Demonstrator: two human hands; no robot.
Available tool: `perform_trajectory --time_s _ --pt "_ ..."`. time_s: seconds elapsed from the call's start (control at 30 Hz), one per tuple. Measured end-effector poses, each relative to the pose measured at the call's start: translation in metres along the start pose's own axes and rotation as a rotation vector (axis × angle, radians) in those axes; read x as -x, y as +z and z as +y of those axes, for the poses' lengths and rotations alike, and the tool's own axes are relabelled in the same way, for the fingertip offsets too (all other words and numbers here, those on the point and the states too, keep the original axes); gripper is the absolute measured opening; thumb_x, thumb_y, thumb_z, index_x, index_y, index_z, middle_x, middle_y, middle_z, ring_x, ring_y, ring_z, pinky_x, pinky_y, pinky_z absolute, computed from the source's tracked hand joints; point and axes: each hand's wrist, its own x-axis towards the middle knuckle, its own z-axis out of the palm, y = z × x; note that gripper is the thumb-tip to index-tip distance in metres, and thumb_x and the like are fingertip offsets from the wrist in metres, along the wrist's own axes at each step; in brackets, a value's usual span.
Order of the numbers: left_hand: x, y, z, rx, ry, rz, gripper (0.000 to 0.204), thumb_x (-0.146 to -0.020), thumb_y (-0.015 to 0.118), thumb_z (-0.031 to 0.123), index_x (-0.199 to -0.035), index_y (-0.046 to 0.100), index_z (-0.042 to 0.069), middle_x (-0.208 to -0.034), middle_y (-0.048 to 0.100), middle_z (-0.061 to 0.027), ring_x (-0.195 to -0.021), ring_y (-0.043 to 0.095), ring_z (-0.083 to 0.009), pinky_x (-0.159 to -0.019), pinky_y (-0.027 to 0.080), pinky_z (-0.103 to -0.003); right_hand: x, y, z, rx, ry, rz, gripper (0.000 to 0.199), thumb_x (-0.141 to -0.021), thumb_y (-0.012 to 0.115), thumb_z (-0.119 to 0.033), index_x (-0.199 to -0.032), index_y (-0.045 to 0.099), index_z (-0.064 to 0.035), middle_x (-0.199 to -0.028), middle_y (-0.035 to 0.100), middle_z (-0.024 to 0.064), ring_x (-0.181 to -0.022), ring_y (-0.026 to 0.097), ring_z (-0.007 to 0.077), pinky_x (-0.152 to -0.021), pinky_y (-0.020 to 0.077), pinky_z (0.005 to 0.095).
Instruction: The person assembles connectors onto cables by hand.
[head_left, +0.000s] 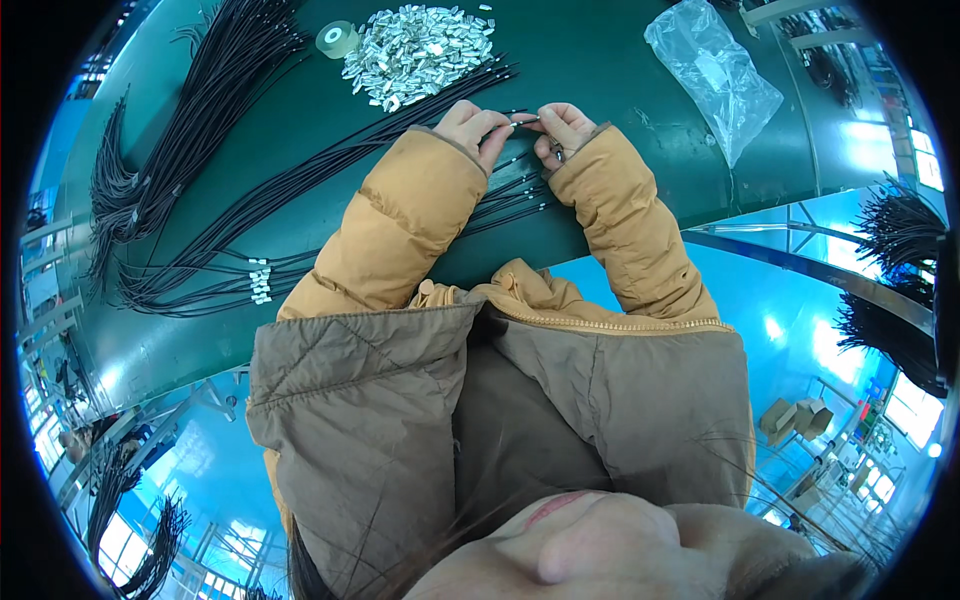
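Over the green table (610, 60), my left hand (472, 130) pinches a thin black cable (523, 121) close to its end. Facing it, my right hand (564, 130) has thumb and finger closed on the tip of that same cable. A small shiny metal piece (558, 155) shows under the curled fingers of my right hand; how it is held cannot be made out. Several more black cables (330, 165) run below and left of my hands, some with pale metal ends. Beyond my hands lies a heap of small silvery metal pieces (415, 55).
A thick bundle of black cables (220, 90) lies at the left. White tags (260, 281) sit on the looped cables nearer me. Beside the heap is a roll of tape (337, 40). A clear plastic bag (715, 75) lies at the right, near a metal frame (800, 35).
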Motion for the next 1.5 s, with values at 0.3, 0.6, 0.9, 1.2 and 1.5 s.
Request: perform_trajectory --time_s 0.3,0.6,0.9,1.2,1.5 --pt "-0.001 0.004 0.003 0.021 0.029 -0.002 0.005 -0.078 0.069 0.012 -0.083 0.067 0.014 -0.079 0.056 -0.0009 -0.053 0.051 -0.0166 -0.047 0.041 -0.025 -0.005 -0.001 0.011 0.061 0.028 0.001 0.019 -0.09 0.062 -0.023 -0.092 0.053 -0.0065 -0.072 0.058 0.0056 -0.048 0.044 0.008 -0.038 0.0278 0.0172" --pt "-0.006 -0.021 0.013 0.05 0.043 0.054 0.01 -0.075 0.068 0.01 -0.085 0.066 0.011 -0.081 0.057 -0.0031 -0.057 0.054 -0.019 -0.049 0.043 -0.028 0.005 0.034 0.001 0.171 0.003 -0.032 0.018 -0.089 0.061 -0.024 -0.092 0.058 -0.0068 -0.064 0.053 0.0018 -0.047 0.041 0.007 -0.04 0.026 0.0177" --pt "-0.012 -0.045 0.012 -0.094 0.202 -0.02 0.009 -0.079 0.066 0.009 -0.087 0.063 0.01 -0.08 0.058 -0.0032 -0.059 0.056 -0.0194 -0.05 0.044 -0.027 0.005 0.021 -0.003 0.436 -0.213 -0.106 0.009 -0.092 0.056 -0.015 -0.09 0.056 -0.0065 -0.068 0.054 0.003 -0.049 0.041 0.0072 -0.042 0.0296 0.0179" --pt "0.008 -0.085 -0.036 -0.195 0.119 -0.04 0.009 -0.083 0.063 0.011 -0.092 0.06 0.013 -0.087 0.06 -0.001 -0.074 0.06 -0.0205 -0.065 0.047 -0.03 0.008 0.018 -0.019 0.427 -0.332 -0.119 0.008 -0.093 0.055 -0.014 -0.09 0.056 -0.0073 -0.068 0.053 0.0031 -0.049 0.04 0.0069 -0.042 0.0297 0.018" --pt "0.065 -0.181 -0.098 -0.461 -0.035 -0.03 0.008 -0.081 0.064 0.007 -0.088 0.063 0.01 -0.081 0.06 -0.0039 -0.067 0.057 -0.0215 -0.061 0.047 -0.029 -0.002 -0.02 -0.021 0.279 -0.179 -0.054 0.009 -0.091 0.056 -0.016 -0.09 0.056 -0.0067 -0.068 0.054 0.001 -0.048 0.04 0.0065 -0.043 0.0305 0.0185"
